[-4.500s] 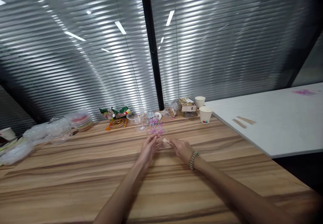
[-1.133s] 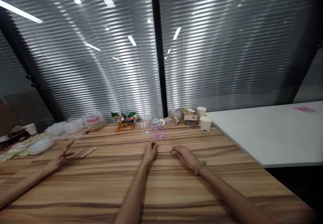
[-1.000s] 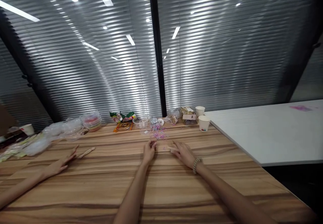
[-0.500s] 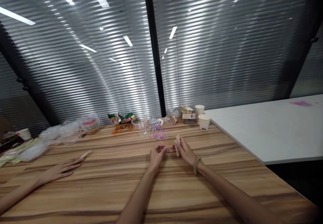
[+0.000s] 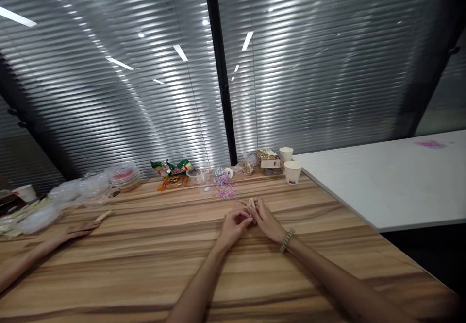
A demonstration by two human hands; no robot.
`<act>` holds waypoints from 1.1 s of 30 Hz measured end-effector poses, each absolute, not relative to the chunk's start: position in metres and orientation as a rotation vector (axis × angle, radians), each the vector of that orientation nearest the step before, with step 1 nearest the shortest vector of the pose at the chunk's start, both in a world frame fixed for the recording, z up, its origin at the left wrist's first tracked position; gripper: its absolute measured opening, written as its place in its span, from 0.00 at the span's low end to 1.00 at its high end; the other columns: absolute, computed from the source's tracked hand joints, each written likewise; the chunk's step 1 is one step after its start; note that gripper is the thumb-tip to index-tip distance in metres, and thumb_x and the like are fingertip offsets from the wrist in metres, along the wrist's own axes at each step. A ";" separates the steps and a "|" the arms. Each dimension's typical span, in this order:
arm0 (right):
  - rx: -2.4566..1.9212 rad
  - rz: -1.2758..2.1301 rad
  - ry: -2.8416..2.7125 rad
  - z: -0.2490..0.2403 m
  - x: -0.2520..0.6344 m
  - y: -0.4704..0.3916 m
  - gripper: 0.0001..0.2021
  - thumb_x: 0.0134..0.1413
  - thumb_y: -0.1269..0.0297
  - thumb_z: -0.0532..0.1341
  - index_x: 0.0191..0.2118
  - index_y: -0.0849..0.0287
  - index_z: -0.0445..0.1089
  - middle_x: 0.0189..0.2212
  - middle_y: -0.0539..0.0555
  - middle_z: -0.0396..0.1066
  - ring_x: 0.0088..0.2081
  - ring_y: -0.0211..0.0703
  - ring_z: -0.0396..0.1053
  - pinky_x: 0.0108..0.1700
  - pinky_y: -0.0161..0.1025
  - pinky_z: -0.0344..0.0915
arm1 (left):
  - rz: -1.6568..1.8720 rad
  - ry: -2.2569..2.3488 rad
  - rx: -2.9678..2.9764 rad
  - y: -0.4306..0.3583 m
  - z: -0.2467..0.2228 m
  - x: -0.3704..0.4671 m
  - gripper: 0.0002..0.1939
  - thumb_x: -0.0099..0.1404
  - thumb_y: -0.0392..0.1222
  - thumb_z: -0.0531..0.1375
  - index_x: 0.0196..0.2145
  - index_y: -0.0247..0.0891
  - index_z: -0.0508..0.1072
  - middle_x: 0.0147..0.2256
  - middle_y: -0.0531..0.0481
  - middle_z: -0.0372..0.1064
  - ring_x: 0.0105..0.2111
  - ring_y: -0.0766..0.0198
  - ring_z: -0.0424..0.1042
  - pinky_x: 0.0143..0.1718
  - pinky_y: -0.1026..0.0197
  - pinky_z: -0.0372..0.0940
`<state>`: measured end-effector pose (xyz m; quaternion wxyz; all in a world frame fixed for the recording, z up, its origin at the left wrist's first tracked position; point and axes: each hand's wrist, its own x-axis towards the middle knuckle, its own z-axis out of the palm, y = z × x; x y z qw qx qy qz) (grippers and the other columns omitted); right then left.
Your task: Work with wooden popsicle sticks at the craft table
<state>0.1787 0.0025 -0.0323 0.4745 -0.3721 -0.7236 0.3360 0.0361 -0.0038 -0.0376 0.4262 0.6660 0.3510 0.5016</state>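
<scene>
My left hand (image 5: 234,227) and my right hand (image 5: 267,222) meet just above the wooden table. Between thumb and fingers, my right hand grips a small pale beige piece (image 5: 251,203), stick-like and upright; its exact kind is unclear. The fingertips of my left hand are pinched together against the right fingers. Something tiny and pinkish shows there, too small to name. Beyond my hands lies a scatter of small pink and purple bits (image 5: 226,193), bead-like in look. A bracelet (image 5: 287,240) circles my right wrist.
Another person's hand (image 5: 78,231) rests at left, by a pale flat stick (image 5: 104,216). Along the back stand paper cups (image 5: 292,172), a small box (image 5: 270,163), snack packets (image 5: 173,182), a clear bowl (image 5: 197,175) and stacked tubs (image 5: 124,175). A white table (image 5: 393,187) adjoins at right.
My two hands have come together; the left moved right until its fingertips reached the right hand. The beige piece stays in my right hand. The other person's hand shifted left in view.
</scene>
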 end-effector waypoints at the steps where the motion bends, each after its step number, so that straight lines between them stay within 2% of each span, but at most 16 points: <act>1: -0.905 0.835 -1.779 -0.032 0.179 0.002 0.10 0.59 0.54 0.45 0.39 0.56 0.52 0.41 0.58 0.66 0.44 0.43 0.64 0.47 0.43 0.59 | 1.266 0.906 1.706 -0.004 -0.038 0.037 0.07 0.51 0.42 0.63 0.25 0.35 0.73 0.38 0.43 0.70 0.41 0.58 0.68 0.43 0.59 0.62; 6: -0.821 0.948 -1.805 -0.036 0.179 0.007 0.17 0.58 0.50 0.45 0.43 0.57 0.58 0.43 0.56 0.65 0.46 0.42 0.62 0.51 0.43 0.56 | 1.317 1.039 1.736 -0.005 -0.038 0.037 0.07 0.52 0.42 0.62 0.25 0.35 0.74 0.30 0.45 0.71 0.34 0.60 0.69 0.38 0.61 0.63; 9: -0.823 1.063 -1.772 -0.039 0.179 0.010 0.21 0.55 0.45 0.46 0.38 0.59 0.63 0.38 0.55 0.67 0.45 0.44 0.63 0.50 0.44 0.57 | 1.335 1.058 1.592 -0.005 -0.038 0.038 0.09 0.51 0.44 0.62 0.27 0.35 0.75 0.30 0.45 0.72 0.32 0.60 0.70 0.35 0.62 0.63; 13: -0.831 1.174 -1.727 -0.042 0.177 0.012 0.25 0.51 0.41 0.48 0.33 0.60 0.67 0.34 0.55 0.69 0.41 0.47 0.65 0.48 0.45 0.59 | 1.402 1.063 1.315 -0.006 -0.036 0.041 0.12 0.47 0.45 0.65 0.28 0.34 0.75 0.31 0.44 0.73 0.32 0.58 0.71 0.37 0.61 0.64; 17: -0.831 1.182 -1.671 -0.045 0.175 0.014 0.24 0.50 0.42 0.49 0.28 0.60 0.67 0.28 0.54 0.69 0.34 0.45 0.65 0.44 0.44 0.60 | 1.453 1.064 1.126 -0.009 -0.033 0.045 0.15 0.43 0.45 0.67 0.27 0.32 0.75 0.29 0.44 0.73 0.31 0.59 0.71 0.36 0.61 0.64; 21: -0.852 1.214 -1.549 -0.044 0.174 0.015 0.22 0.47 0.43 0.53 0.26 0.61 0.66 0.26 0.53 0.68 0.33 0.44 0.65 0.43 0.43 0.60 | 1.411 1.003 1.043 -0.010 -0.034 0.046 0.17 0.41 0.46 0.68 0.27 0.32 0.75 0.27 0.45 0.73 0.28 0.63 0.70 0.33 0.63 0.63; 27: -0.833 1.419 -1.240 -0.040 0.175 0.013 0.21 0.42 0.45 0.58 0.29 0.61 0.67 0.28 0.54 0.71 0.31 0.44 0.68 0.39 0.43 0.64 | 1.335 0.833 0.890 -0.013 -0.029 0.050 0.17 0.37 0.43 0.71 0.24 0.32 0.74 0.30 0.45 0.72 0.28 0.66 0.68 0.31 0.66 0.61; 30: -0.825 1.458 -1.101 -0.044 0.180 0.018 0.20 0.42 0.46 0.58 0.31 0.60 0.67 0.28 0.55 0.70 0.31 0.44 0.68 0.38 0.43 0.65 | 1.290 0.818 0.890 -0.015 -0.028 0.051 0.16 0.36 0.43 0.71 0.23 0.32 0.73 0.29 0.47 0.72 0.26 0.67 0.67 0.29 0.67 0.59; 33: -0.869 1.390 -1.068 -0.050 0.185 0.026 0.21 0.42 0.45 0.58 0.34 0.60 0.66 0.24 0.51 0.67 0.26 0.41 0.66 0.32 0.40 0.65 | 1.337 0.871 0.934 -0.013 -0.029 0.050 0.17 0.38 0.45 0.70 0.25 0.32 0.73 0.26 0.48 0.71 0.24 0.68 0.66 0.26 0.68 0.58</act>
